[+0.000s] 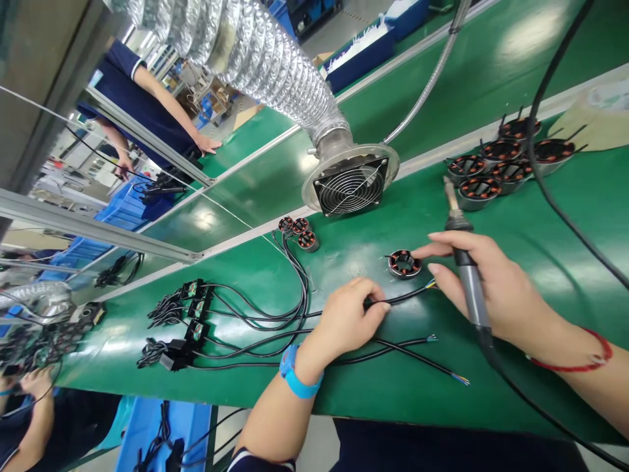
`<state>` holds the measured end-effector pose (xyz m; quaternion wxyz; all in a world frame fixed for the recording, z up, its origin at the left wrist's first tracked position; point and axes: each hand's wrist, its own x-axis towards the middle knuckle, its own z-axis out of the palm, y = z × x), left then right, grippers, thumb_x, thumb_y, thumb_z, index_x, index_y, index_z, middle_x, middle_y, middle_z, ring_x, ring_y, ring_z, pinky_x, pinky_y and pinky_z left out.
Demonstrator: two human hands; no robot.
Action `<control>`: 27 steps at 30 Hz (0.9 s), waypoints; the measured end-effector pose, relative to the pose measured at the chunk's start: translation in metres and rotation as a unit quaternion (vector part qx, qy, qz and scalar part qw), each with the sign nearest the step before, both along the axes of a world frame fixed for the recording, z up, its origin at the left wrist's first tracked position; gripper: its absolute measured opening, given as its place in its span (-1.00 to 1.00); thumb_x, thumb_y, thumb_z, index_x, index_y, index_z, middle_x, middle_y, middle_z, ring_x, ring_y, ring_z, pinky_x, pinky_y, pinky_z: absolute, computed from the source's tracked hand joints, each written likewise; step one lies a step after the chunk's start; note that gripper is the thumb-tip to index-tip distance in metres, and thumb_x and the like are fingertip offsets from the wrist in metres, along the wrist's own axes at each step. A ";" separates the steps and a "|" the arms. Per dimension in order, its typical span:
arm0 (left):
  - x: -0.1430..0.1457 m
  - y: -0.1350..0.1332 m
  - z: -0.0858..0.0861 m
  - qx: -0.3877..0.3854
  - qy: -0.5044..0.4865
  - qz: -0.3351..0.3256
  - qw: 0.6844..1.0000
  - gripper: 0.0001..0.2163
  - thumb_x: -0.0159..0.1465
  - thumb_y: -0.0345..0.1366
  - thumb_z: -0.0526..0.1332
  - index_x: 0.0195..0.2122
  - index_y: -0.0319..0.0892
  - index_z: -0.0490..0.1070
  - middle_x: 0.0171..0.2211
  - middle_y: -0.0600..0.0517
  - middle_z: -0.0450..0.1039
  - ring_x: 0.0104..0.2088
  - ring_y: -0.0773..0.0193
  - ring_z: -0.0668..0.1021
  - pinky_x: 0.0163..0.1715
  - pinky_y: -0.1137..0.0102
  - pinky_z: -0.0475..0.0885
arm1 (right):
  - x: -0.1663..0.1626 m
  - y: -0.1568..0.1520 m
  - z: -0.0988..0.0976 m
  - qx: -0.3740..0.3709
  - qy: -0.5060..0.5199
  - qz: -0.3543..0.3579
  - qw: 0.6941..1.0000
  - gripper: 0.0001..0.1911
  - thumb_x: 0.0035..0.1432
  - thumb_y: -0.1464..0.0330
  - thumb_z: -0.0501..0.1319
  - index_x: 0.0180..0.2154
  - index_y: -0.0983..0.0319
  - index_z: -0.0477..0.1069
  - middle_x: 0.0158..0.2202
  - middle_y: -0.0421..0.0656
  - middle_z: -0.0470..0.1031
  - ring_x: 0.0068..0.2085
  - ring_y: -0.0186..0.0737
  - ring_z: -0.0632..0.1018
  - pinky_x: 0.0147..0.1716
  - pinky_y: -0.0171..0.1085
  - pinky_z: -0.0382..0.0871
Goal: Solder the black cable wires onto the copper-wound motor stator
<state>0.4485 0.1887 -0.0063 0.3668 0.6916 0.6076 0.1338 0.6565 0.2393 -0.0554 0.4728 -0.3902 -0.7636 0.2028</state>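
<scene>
My left hand (pixel 351 311) pinches a black cable (pixel 405 296) whose stripped end shows coloured wires near my right hand. In my right hand (pixel 496 288) lies a soldering iron (pixel 470 282), its tip pointing up and away from me. The right index fingertip is at the edge of a round motor stator (pixel 404 263) with copper windings, lying flat on the green bench. Two more cables (pixel 417 357) with bared coloured ends lie just below my left hand. Their other ends run left to small black housings with circuit boards (pixel 197 308).
Several stators (pixel 506 160) stand at the back right, and a few wired ones (pixel 301 231) at the back. A fume fan (pixel 351 187) on a silver duct (pixel 275 65) hangs over the bench. Other people's hands (pixel 37 383) work at left; another person (pixel 162 105) stands across the bench.
</scene>
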 end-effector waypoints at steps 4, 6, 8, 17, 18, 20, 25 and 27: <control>-0.013 -0.002 0.005 -0.003 -0.125 0.046 0.991 -0.93 0.25 -0.34 0.25 -0.25 -0.18 0.47 -0.35 0.07 0.43 -0.43 0.38 0.33 -0.36 0.43 0.28 | -0.004 -0.006 0.005 -0.045 0.130 0.048 0.989 -0.63 0.32 0.40 0.20 0.12 0.04 0.28 -0.24 -0.22 0.59 -0.32 -0.25 0.65 -0.31 -0.26 0.61; -0.015 -0.002 0.004 0.002 -0.159 0.053 0.986 -0.90 0.26 -0.31 0.25 -0.24 -0.19 0.51 -0.34 0.05 0.42 -0.43 0.38 0.34 -0.37 0.43 0.28 | -0.007 -0.008 0.007 -0.079 0.170 0.094 0.978 -0.64 0.34 0.42 0.20 0.11 0.02 0.29 -0.25 -0.25 0.56 -0.36 -0.31 0.64 -0.32 -0.31 0.61; -0.014 -0.001 0.002 0.012 -0.172 0.058 0.983 -0.91 0.24 -0.31 0.25 -0.30 -0.20 0.51 -0.35 0.03 0.41 -0.41 0.36 0.37 -0.36 0.43 0.29 | -0.009 -0.011 0.009 -0.100 0.193 0.123 0.968 -0.63 0.35 0.41 0.21 0.13 0.00 0.28 -0.24 -0.25 0.55 -0.33 -0.33 0.64 -0.30 -0.34 0.61; -0.003 -0.001 -0.007 -0.012 -0.170 0.086 0.982 -0.95 0.17 -0.36 0.27 -0.34 -0.18 0.43 -0.37 0.07 0.37 -0.43 0.38 0.30 -0.36 0.42 0.25 | -0.011 -0.014 0.009 -0.126 0.190 0.085 0.970 -0.67 0.34 0.28 0.27 0.09 0.05 0.28 -0.26 -0.22 0.59 -0.22 -0.28 0.64 -0.17 -0.29 0.59; -0.003 -0.001 -0.007 -0.021 -0.193 0.095 0.976 -0.90 0.16 -0.34 0.28 -0.30 -0.18 0.42 -0.36 0.07 0.36 -0.45 0.40 0.28 -0.38 0.42 0.23 | -0.011 -0.013 0.008 -0.141 0.193 0.088 0.967 -0.69 0.35 0.25 0.26 0.07 0.06 0.28 -0.28 -0.21 0.59 -0.23 -0.27 0.64 -0.18 -0.28 0.59; 0.000 0.000 -0.009 -0.046 -0.280 0.138 0.949 -0.78 0.14 -0.27 0.29 -0.20 -0.16 0.38 -0.33 0.08 0.35 -0.48 0.42 0.27 -0.44 0.43 0.21 | -0.013 -0.013 0.006 -0.189 0.217 0.116 0.951 -0.68 0.34 0.19 0.27 0.04 0.08 0.27 -0.32 -0.21 0.59 -0.28 -0.24 0.65 -0.26 -0.27 0.60; 0.013 0.004 -0.011 -0.076 -0.467 0.232 0.850 -0.71 0.11 -0.12 0.27 -0.26 -0.12 0.22 -0.47 0.15 0.25 -0.54 0.41 0.30 -0.51 0.44 0.23 | -0.020 -0.020 0.005 -0.281 0.278 0.186 0.900 -0.62 0.33 0.17 0.29 0.08 0.08 0.23 -0.37 -0.26 0.53 -0.41 -0.31 0.60 -0.52 -0.41 0.48; 0.019 0.004 -0.010 -0.056 -0.459 0.231 0.856 -0.69 0.10 -0.13 0.31 -0.27 -0.13 0.23 -0.48 0.16 0.26 -0.50 0.41 0.34 -0.44 0.43 0.30 | -0.021 -0.022 0.007 -0.277 0.262 0.194 0.904 -0.62 0.34 0.20 0.28 0.09 0.08 0.23 -0.34 -0.25 0.52 -0.41 -0.34 0.59 -0.46 -0.41 0.52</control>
